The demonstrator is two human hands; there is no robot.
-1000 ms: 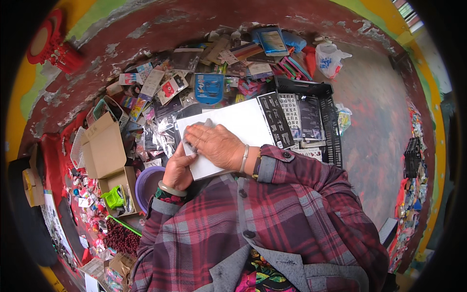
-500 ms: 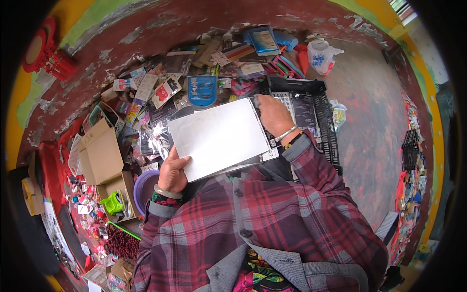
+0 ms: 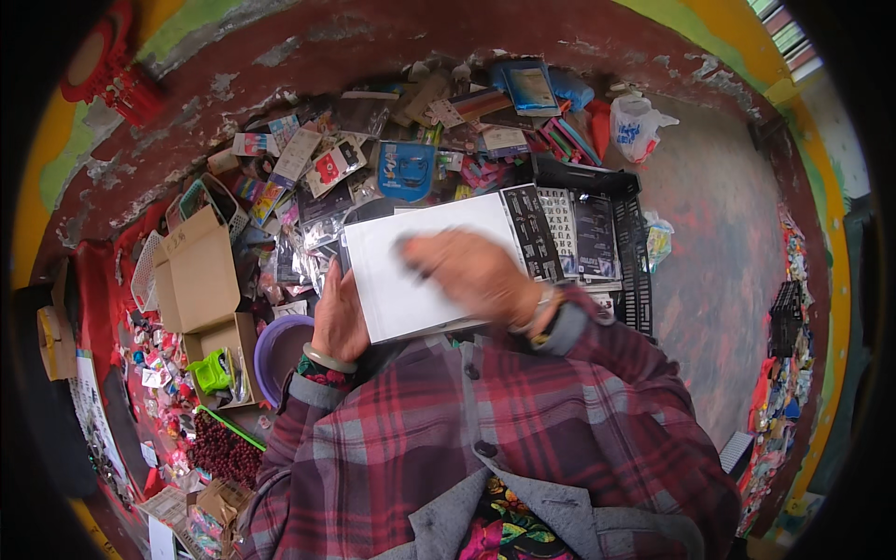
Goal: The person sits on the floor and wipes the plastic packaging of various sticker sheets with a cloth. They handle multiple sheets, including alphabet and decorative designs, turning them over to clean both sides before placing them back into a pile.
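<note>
Because the right hand (image 3: 471, 275) is motion-blurred, its fingers can't be counted; they look loosely spread and flat on the white sheet (image 3: 411, 275), palm down, gripping nothing that shows. Left hand (image 3: 338, 317) holds the sheet's near-left edge, fingers curled against it with the thumb side up; how far they wrap underneath is hidden. A pale bangle sits at that wrist, and the plaid sleeves cover both forearms. The sheet's near edge is cut off by the hands and sleeve, and its underside and whatever backs it are not visible.

Sheet is a white rectangle, blank on top, held above the floor clutter in front of the person's chest. Its long axis runs left-right, tilted slightly so the right end sits farther from the person. Its right corner overlaps the black plastic crate (image 3: 627, 233), which holds dark sticker sheets (image 3: 560, 224) with print too small to read.

Left of the sheet: an open cardboard box (image 3: 201, 280), a purple bowl (image 3: 275, 345) partly hidden behind the left wrist, and a green toy-like item (image 3: 213, 371), hard to identify. Far side: mixed packets in a heap and a white plastic bag (image 3: 639, 126) by the wall.
</note>
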